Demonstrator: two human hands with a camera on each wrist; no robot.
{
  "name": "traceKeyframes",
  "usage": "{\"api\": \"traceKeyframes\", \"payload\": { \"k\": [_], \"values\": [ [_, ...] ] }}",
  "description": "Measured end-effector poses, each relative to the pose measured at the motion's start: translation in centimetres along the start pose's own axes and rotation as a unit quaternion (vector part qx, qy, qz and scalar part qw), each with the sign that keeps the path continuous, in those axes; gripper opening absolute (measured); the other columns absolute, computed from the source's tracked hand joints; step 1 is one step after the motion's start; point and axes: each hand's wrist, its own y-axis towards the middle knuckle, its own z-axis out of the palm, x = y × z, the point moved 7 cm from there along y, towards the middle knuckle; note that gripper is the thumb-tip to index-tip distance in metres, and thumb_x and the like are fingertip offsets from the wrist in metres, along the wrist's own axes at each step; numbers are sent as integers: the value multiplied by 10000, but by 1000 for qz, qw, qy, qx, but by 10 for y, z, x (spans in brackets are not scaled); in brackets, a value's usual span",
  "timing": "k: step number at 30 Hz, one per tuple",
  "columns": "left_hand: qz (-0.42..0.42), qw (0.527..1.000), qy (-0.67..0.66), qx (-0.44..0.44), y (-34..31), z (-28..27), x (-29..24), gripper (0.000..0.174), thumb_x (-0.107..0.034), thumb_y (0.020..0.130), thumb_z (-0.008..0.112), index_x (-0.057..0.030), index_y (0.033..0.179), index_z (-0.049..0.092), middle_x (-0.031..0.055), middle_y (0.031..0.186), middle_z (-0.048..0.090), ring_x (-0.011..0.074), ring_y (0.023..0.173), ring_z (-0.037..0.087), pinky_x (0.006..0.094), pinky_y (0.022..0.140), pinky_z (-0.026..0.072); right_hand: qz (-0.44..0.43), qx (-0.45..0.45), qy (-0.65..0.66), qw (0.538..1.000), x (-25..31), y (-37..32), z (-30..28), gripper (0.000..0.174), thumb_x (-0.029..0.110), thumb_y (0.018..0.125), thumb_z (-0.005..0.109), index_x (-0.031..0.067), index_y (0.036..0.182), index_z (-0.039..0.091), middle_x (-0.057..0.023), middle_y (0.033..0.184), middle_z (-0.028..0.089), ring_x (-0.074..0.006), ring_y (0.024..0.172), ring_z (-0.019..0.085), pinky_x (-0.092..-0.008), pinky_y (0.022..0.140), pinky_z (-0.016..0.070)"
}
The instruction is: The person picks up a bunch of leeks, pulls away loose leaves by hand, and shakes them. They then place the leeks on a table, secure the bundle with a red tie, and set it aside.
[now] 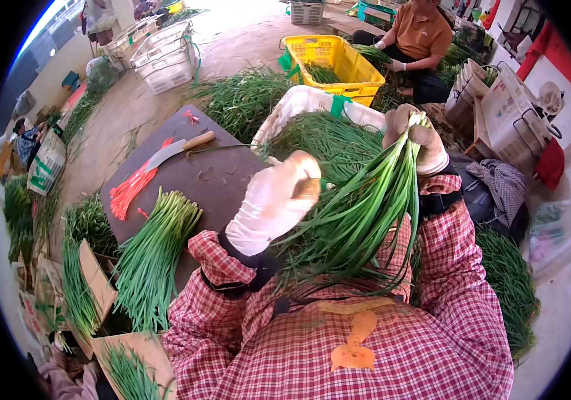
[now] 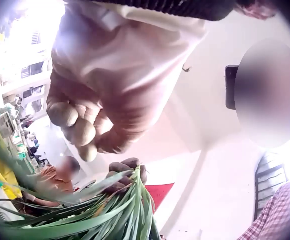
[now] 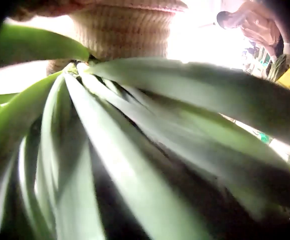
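Observation:
My gloved right hand (image 1: 425, 147) grips a bunch of garlic chives (image 1: 382, 193) near its pale cut ends, held up in front of my chest. Its long flat leaves fan down to the left over my lap, and in the right wrist view the leaves (image 3: 120, 145) fill most of the picture below the glove. My gloved left hand (image 1: 275, 200) is raised left of the bunch. Its fingers (image 2: 80, 131) curl in toward the thumb, with nothing visible between them. Below and left of it, a neat pile of chives (image 1: 155, 253) lies at the board's edge.
A dark board (image 1: 212, 180) bears a knife (image 1: 179, 152) and orange-red ties (image 1: 135, 187). Behind my hands is a white crate (image 1: 302, 100) heaped with loose chives (image 1: 329, 143). Farther back stands a yellow crate (image 1: 345, 60), beside a seated person (image 1: 419, 40) handling greens.

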Motion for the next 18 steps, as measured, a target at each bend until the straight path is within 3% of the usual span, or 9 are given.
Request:
{"api": "traceKeyframes", "payload": {
  "k": [2,3,6,8,10,13,17,18],
  "values": [
    [52,995,-25,-86,-5,-7,7,160,-12,857,692,-112,971,641,94,878,686,241,768,701,347,652,538,1,-5,-3,1000,-1,0,-1,355,344,840,748,53,853,547,-45,751,499,-168,529,533,-291,472,479],
    [50,992,-91,-75,-8,-6,2,188,-1,862,685,-129,998,667,74,913,687,229,787,709,311,665,549,3,-4,-7,1000,-2,0,-1,352,349,843,744,58,859,547,-45,750,497,-165,527,518,-290,476,467],
    [153,988,3,-5,-9,12,-35,221,-106,832,744,-176,1037,695,37,952,644,215,780,695,307,671,566,1,2,-2,1000,-7,2,2,355,353,838,749,62,867,547,-44,750,499,-163,534,520,-292,480,465],
    [107,992,56,-45,-9,22,-42,235,-165,823,760,-190,1047,697,42,981,616,257,795,683,372,687,564,9,31,1,999,-6,4,8,372,370,850,755,64,869,544,-44,749,502,-159,538,523,-294,476,464],
    [95,993,10,-72,-5,28,-38,210,-191,831,762,-172,1029,694,52,975,619,277,816,683,387,705,557,5,48,7,999,-5,3,14,378,375,860,756,63,869,543,-44,748,503,-157,540,523,-295,475,464],
    [86,996,-23,-24,-2,40,-34,180,-181,840,770,-136,992,684,68,965,619,286,837,673,382,728,549,11,52,22,998,-5,2,18,372,354,861,767,51,876,551,-46,737,499,-163,532,534,-297,470,478],
    [118,974,-194,-24,1,42,-21,151,-65,851,769,-88,951,659,63,938,615,233,830,647,323,725,523,-10,63,38,997,-7,1,17,354,329,851,780,44,873,571,-55,736,520,-175,540,563,-301,482,511],
    [89,964,-249,-15,2,42,-17,147,-46,858,760,-84,955,656,54,929,612,206,821,641,308,716,512,-6,69,29,997,-8,1,17,347,322,849,780,44,870,574,-57,740,529,-175,544,564,-300,485,508]
  ]
}}
